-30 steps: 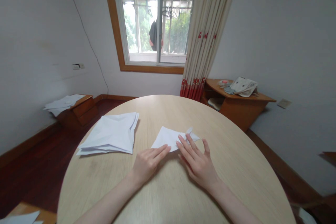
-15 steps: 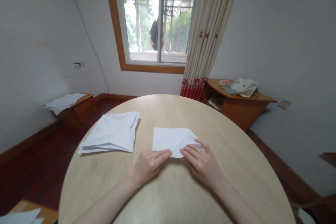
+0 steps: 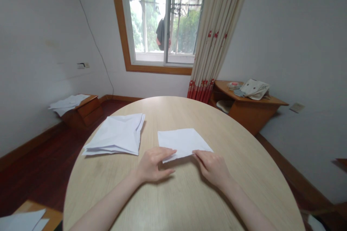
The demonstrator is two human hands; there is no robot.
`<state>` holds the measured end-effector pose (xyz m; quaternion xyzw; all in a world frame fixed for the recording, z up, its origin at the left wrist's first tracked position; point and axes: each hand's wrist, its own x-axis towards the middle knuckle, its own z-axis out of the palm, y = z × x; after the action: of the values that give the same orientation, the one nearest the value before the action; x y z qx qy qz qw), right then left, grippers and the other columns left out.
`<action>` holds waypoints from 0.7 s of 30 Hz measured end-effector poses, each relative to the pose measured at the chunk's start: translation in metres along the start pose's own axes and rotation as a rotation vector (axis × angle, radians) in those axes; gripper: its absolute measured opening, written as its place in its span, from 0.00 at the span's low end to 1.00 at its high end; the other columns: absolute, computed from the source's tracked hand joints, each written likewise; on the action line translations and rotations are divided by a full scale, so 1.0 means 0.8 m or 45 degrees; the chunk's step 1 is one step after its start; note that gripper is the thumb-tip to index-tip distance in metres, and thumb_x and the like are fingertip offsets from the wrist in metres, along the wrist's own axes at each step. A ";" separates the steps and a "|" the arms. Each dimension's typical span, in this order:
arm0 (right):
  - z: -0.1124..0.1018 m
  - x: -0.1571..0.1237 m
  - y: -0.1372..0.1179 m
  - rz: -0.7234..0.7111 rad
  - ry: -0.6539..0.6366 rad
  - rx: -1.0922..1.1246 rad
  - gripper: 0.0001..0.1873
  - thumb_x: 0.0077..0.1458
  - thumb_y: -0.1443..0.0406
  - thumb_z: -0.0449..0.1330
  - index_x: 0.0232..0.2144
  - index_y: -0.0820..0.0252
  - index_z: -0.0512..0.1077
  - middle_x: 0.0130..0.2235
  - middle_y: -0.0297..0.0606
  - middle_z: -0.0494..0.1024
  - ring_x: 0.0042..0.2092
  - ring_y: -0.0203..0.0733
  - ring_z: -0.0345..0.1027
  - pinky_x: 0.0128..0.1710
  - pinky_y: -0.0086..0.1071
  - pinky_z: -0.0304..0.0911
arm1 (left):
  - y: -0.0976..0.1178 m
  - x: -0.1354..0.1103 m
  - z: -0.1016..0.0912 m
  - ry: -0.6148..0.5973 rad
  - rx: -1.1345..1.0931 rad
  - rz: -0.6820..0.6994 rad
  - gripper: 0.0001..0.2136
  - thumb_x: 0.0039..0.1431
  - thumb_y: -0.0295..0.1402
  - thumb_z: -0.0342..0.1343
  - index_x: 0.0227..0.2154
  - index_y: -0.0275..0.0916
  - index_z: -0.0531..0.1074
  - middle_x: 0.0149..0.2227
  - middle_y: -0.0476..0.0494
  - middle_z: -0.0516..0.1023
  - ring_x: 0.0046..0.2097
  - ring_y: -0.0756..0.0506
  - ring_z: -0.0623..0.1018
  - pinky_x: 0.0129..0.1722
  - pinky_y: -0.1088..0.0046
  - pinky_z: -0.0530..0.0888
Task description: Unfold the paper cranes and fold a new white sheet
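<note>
A white sheet of paper (image 3: 183,140) lies on the round wooden table (image 3: 244,173) in front of me, its near edge lifted a little. My left hand (image 3: 153,164) pinches the near left part of that edge between thumb and fingers. My right hand (image 3: 214,168) grips the near right corner with closed fingers. Both forearms reach in from the bottom of the view.
A stack of white folded sheets (image 3: 116,135) lies on the table to the left. Low wooden cabinet with papers (image 3: 77,106) by the left wall. Corner shelf with a bag (image 3: 252,95) at right, curtain (image 3: 214,36) and window (image 3: 162,21) behind. More paper (image 3: 21,220) at bottom left.
The folded flap has been opened so the sheet lies flatter and wider. Both hands drew back to its near edge and closed on it, lifting it slightly.
</note>
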<state>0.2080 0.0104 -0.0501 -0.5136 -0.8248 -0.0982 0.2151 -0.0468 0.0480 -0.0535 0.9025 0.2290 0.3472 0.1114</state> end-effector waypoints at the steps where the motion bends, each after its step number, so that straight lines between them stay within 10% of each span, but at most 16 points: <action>1: 0.000 0.000 0.002 0.014 -0.021 0.033 0.19 0.64 0.66 0.43 0.36 0.60 0.73 0.33 0.44 0.81 0.33 0.43 0.75 0.32 0.32 0.64 | -0.002 0.000 0.000 -0.024 0.020 0.004 0.25 0.56 0.42 0.57 0.56 0.41 0.66 0.50 0.39 0.77 0.51 0.41 0.76 0.54 0.60 0.70; 21: -0.003 -0.001 0.017 0.134 0.126 0.588 0.16 0.65 0.61 0.43 0.31 0.57 0.67 0.24 0.35 0.74 0.23 0.38 0.68 0.24 0.28 0.60 | -0.026 -0.006 0.021 0.201 0.214 -0.469 0.12 0.62 0.37 0.53 0.46 0.37 0.66 0.43 0.39 0.77 0.45 0.40 0.76 0.45 0.62 0.73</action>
<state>0.2209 0.0151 -0.0493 -0.4876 -0.7859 0.0792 0.3719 -0.0453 0.0631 -0.0760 0.8215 0.4264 0.3701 0.0790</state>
